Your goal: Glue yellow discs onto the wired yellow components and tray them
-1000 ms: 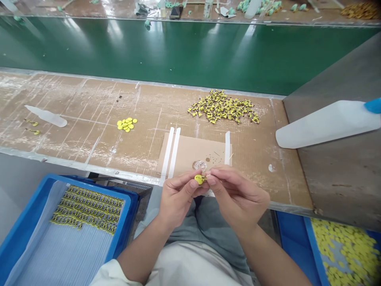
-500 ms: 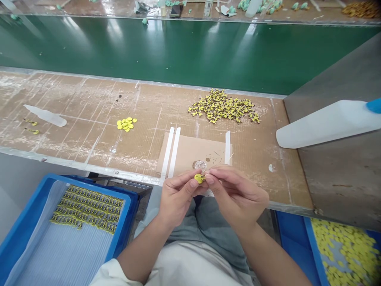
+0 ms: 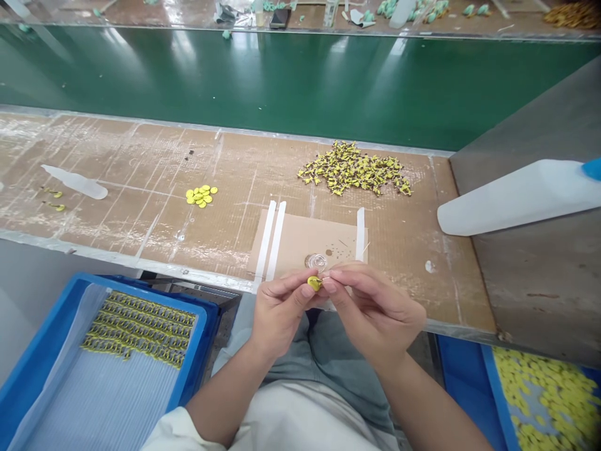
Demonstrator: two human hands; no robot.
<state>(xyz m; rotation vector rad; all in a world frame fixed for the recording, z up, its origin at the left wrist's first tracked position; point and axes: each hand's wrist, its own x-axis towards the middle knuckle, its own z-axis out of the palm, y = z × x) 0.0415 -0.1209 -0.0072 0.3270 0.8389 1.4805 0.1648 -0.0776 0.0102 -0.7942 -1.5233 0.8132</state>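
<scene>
Over the table's front edge, my left hand [image 3: 282,310] is closed, thumb and fingers pinching a small yellow disc [image 3: 314,284] with dark marks on its face. Close against it, my right hand [image 3: 375,307] is closed too, its fingertips pinched at the disc's right side. What lies between those right fingertips is too small to make out. Just beyond my fingers, a small clear round dish [image 3: 316,262] sits on a taped cardboard sheet [image 3: 305,232] bearing dark spots.
Yellow-and-dark small pieces [image 3: 354,169] lie heaped behind the sheet; several yellow discs [image 3: 201,196] lie left. A blue crate [image 3: 200,332] holds rows of yellow-and-dark pieces. At right are a white bottle [image 3: 507,197], a metal panel [image 3: 539,269] and a bin of yellow pieces [image 3: 549,394].
Both hands stay together at nearly the same spot. The yellow disc has tilted slightly between the fingers. The whole view has shifted a little.
</scene>
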